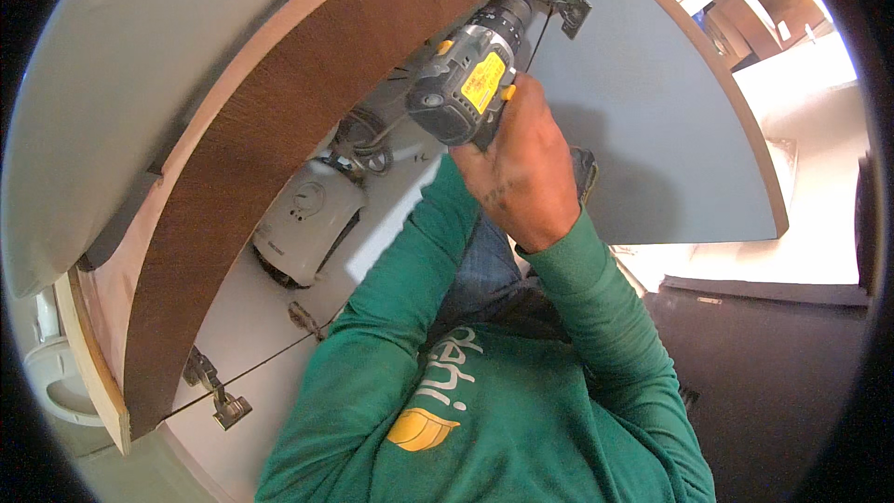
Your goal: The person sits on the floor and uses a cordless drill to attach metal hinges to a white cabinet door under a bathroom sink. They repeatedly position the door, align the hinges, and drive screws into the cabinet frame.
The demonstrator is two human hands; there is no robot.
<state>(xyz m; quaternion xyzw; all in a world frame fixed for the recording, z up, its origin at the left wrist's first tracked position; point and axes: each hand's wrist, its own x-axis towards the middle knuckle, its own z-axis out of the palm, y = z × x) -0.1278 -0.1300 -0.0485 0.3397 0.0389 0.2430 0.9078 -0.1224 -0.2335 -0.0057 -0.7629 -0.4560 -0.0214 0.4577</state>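
Observation:
My right hand [517, 168] is closed around a black and grey cordless drill [456, 84] with a yellow label. The drill's chuck sits at a metal cabinet hinge [575, 11] near the top, beside a curved brown wooden edge panel [233, 130]. My left forearm [400, 270] reaches up beneath the drill; that hand is hidden behind my right hand and the drill. A pale grey-blue quarter-round panel [670, 158] with the hinge on it spans the right side.
A white appliance [307, 224] and coiled cables [368, 144] lie left of my arms. Another hinge [228, 405] is at lower left. A dark panel [773, 382] fills the lower right. A white plastic object [70, 382] stands at the far left, and wooden furniture [745, 19] is at upper right.

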